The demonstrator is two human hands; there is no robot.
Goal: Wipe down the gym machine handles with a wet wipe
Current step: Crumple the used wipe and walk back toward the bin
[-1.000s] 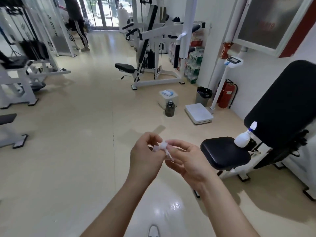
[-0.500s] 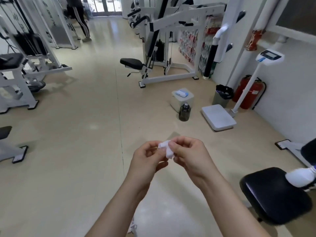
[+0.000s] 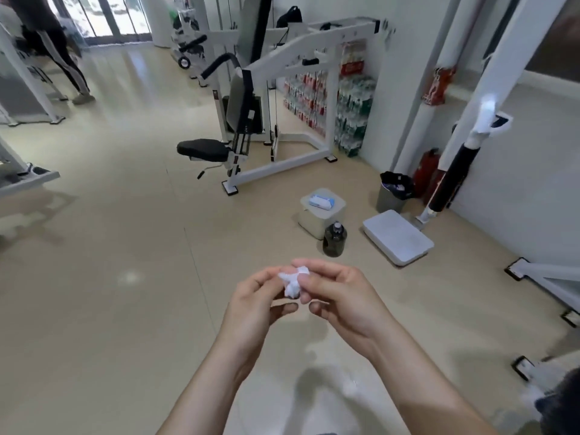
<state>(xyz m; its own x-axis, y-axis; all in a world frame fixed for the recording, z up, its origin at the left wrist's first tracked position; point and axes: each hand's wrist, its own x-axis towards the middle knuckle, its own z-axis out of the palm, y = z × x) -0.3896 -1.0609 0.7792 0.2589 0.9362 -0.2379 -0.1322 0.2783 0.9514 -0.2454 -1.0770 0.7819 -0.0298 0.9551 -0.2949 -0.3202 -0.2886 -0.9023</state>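
A small crumpled white wet wipe (image 3: 292,282) is held between both hands in front of me, above the beige floor. My left hand (image 3: 254,306) pinches its left side and my right hand (image 3: 337,295) pinches its right side, fingers curled round it. A white gym machine (image 3: 282,98) with a black seat (image 3: 203,149) and a black handle (image 3: 219,62) stands ahead. A black-padded handle bar (image 3: 452,175) of the near machine hangs at the right.
A blue wipes pack (image 3: 321,201) lies on a pale box (image 3: 323,215), with a dark bottle (image 3: 335,240) beside it. A white scale (image 3: 398,237), a bin (image 3: 392,196) and a red extinguisher (image 3: 425,171) line the right wall. A person (image 3: 53,48) stands at the far left.
My view has swung left and away from the near black seat, which has left the frame. Both hands keep working the wipe, now bunched tighter between the fingertips.
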